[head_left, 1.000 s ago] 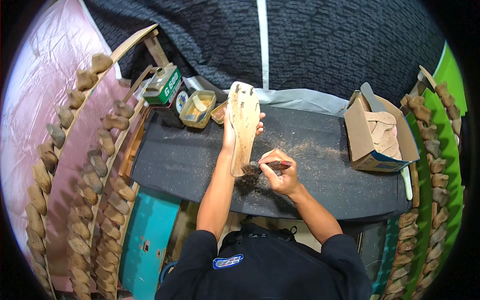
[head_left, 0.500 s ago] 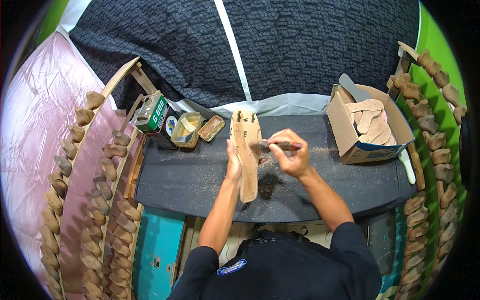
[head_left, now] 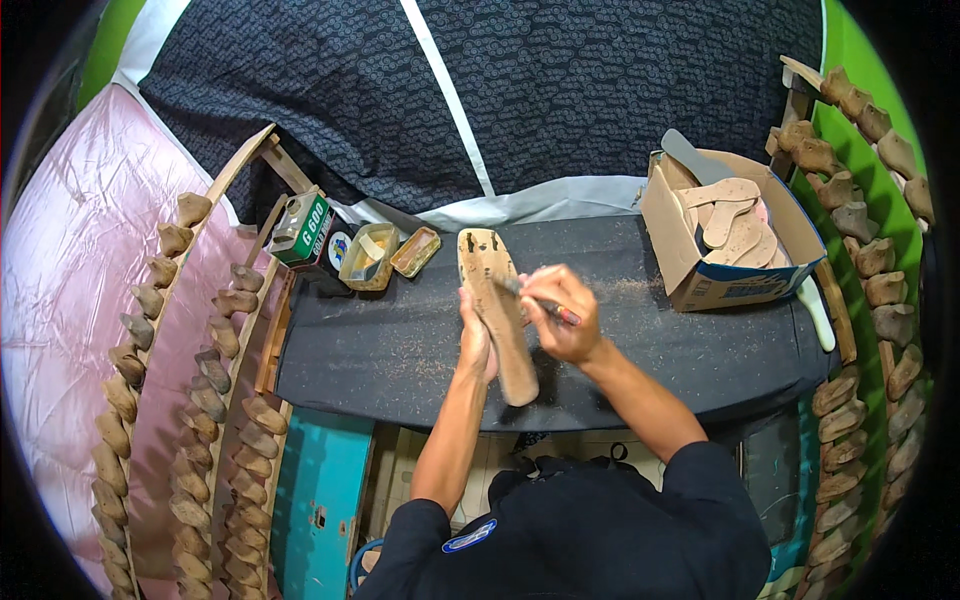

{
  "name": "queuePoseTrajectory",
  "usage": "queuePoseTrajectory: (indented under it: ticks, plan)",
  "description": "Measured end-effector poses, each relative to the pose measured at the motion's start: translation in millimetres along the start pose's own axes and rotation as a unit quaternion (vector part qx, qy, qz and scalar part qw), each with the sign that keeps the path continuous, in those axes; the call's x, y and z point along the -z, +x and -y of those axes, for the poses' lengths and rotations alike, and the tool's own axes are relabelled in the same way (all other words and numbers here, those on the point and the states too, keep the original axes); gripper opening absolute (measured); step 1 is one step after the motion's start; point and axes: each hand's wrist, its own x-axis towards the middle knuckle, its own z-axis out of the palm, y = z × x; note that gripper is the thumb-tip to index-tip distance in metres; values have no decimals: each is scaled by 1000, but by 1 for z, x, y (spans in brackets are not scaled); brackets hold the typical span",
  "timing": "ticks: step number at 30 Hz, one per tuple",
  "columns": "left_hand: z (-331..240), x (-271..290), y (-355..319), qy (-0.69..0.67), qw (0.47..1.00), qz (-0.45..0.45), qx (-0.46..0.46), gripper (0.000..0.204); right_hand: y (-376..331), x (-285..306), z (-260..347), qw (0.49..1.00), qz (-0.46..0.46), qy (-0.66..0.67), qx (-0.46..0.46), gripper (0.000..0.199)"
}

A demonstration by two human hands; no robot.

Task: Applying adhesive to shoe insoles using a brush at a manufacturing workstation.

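My left hand (head_left: 477, 338) is closed around a long, tan, sole-shaped shoe last (head_left: 500, 320), gripping it from its left side. Its flat face is turned up, with dark marks at the far end. In my right hand (head_left: 565, 315) is a slim tool (head_left: 553, 308) with a dark handle, a reddish end and a blurred grey tip. That tip lies against the upper part of the flat face; I cannot tell whether it is bristle or blade. Beyond the left hand stand a plastic tub (head_left: 369, 257) with yellowish contents and a small shallow tray (head_left: 416, 251).
A dark cloth covers the table (head_left: 330, 355), sprinkled with light crumbs. At back left stands a green and white metal can (head_left: 305, 230). A cardboard box (head_left: 690, 280) at right holds sole-shaped pieces, a pale-handled tool (head_left: 816, 312) beside it. Racks of shoe lasts (head_left: 190, 480) line both sides.
The shoe last's near end has swung to the right, so it now lies aslant. My right hand has shifted slightly left with the tool, whose handle now slopes more toward me.
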Motion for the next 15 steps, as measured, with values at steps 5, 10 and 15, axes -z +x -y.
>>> queuePoseTrajectory:
  ticks: [5,10,15]
  plan:
    - [13,22,-7,-22,1000,9,-16,84,-54,-6,21,997,72,31,-24,12]
    - [13,26,-17,-19,998,49,-20,79,-43,10,17,989,101,76,-76,13]
    - [15,18,-29,-16,998,59,4,79,-4,25,7,997,57,54,-11,13]
